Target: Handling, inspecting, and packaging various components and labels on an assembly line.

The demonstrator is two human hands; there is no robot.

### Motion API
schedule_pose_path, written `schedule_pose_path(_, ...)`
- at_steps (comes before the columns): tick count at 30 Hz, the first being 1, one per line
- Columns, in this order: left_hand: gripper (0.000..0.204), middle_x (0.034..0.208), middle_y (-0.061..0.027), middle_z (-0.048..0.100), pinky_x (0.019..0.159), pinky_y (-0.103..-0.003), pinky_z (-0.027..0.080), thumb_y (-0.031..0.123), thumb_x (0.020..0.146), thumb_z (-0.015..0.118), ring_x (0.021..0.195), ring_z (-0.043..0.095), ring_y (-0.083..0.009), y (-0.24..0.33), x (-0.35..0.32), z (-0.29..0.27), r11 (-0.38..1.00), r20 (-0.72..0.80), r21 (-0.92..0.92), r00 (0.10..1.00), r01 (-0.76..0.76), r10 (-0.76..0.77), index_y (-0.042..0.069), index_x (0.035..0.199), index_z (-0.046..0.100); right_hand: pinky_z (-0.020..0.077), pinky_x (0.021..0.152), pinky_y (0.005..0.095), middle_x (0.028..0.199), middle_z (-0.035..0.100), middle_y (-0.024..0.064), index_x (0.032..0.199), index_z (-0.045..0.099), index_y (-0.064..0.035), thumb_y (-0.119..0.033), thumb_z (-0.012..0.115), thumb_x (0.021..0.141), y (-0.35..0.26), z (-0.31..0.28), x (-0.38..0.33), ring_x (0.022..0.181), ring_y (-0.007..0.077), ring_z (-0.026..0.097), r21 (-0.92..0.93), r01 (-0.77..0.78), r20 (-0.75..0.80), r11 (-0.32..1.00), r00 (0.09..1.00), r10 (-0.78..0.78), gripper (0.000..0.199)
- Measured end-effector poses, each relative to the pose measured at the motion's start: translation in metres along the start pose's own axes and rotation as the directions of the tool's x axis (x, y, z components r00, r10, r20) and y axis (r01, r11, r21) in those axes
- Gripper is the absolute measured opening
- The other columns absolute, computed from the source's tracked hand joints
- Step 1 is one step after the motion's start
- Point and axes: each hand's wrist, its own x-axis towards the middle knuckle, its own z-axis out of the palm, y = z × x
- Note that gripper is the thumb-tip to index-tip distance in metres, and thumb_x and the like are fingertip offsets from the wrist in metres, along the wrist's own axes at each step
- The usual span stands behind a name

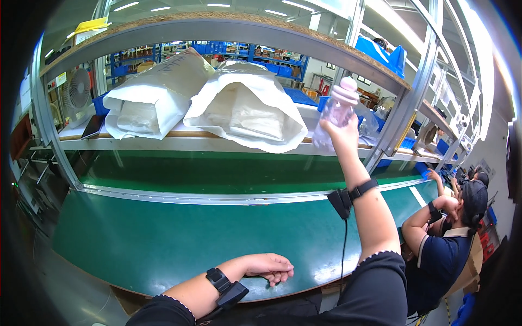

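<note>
My right hand [340, 130] is raised toward the shelf and grips a clear plastic bottle with a pink cap [338, 106], held upright near the shelf edge. My left hand [269, 267] rests palm down on the green work surface [163, 233] at its near edge, fingers loosely curled and holding nothing. Both wrists wear black bands with small devices. Two large white bags [244, 111] lie open-mouthed on the shelf to the left of the bottle.
A metal frame post [405, 103] slants just right of the bottle. A small fan [76, 89] and a dark phone [92, 126] sit at the shelf's left end. Another person in a dark shirt [451, 239] sits at my right. Blue bins stand behind.
</note>
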Motion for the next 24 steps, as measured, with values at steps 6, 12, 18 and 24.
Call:
schedule_pose_path(6, 0.022, 0.078, -0.0045, 0.06, 0.054, -0.022, 0.049, 0.022, 0.094, 0.049, 0.062, 0.056, -0.0091, 0.009, -0.017, 0.007, 0.946, -0.395, 0.214, 0.864, -0.244, 0.313, 0.001, 0.095, 0.056, 0.0432, 0.089, 0.0335, 0.109, 0.055, 0.0103, 0.121, 0.042, -0.0013, -0.023, 0.078, 0.06, -0.053, -0.091, -0.119, 0.101, 0.0195, 0.055, 0.31, -0.179, 0.387, 0.934, 0.921, 0.049, 0.075)
schedule_pose_path(12, 0.018, 0.096, -0.006, 0.057, 0.07, -0.026, 0.048, 0.017, 0.092, 0.052, 0.084, 0.055, -0.0121, 0.045, -0.077, 0.067, 0.558, -0.492, 0.661, 0.271, -0.502, 0.827, 0.003, 0.104, 0.055, 0.0411, 0.094, 0.0345, 0.115, 0.053, 0.0097, 0.124, 0.04, -0.0014, -0.021, 0.081, 0.06, -0.079, -0.152, -0.221, 0.108, 0.0199, 0.052, 0.322, -0.368, 0.642, 0.873, 0.762, 0.085, 0.079)
schedule_pose_path(18, 0.045, 0.132, -0.0215, 0.041, 0.095, -0.043, 0.038, 0.025, 0.082, 0.065, 0.12, 0.043, -0.0343, 0.08, -0.143, 0.186, -0.159, 0.177, 0.984, 0.389, -0.077, 0.904, 0.006, 0.121, 0.053, 0.0384, 0.098, 0.0369, 0.127, 0.048, 0.0158, 0.135, 0.03, 0.0009, -0.023, 0.081, 0.061, -0.103, -0.159, -0.275, 0.117, 0.0242, 0.048, 0.399, -0.242, 0.765, 0.885, 0.619, -0.175, 0.093)
schedule_pose_path(24, 0.03, 0.118, -0.0143, 0.054, 0.092, -0.046, 0.041, 0.007, 0.076, 0.063, 0.111, 0.051, -0.033, 0.062, -0.144, 0.219, -0.337, 0.326, 0.935, 0.641, -0.109, 0.695, 0.007, 0.107, 0.061, 0.0418, 0.094, 0.035, 0.127, 0.047, 0.0189, 0.137, 0.027, 0.0017, -0.021, 0.08, 0.06, -0.104, -0.152, -0.316, 0.116, 0.0289, 0.051, 0.496, -0.121, 0.792, 0.86, 0.468, -0.391, 0.096)
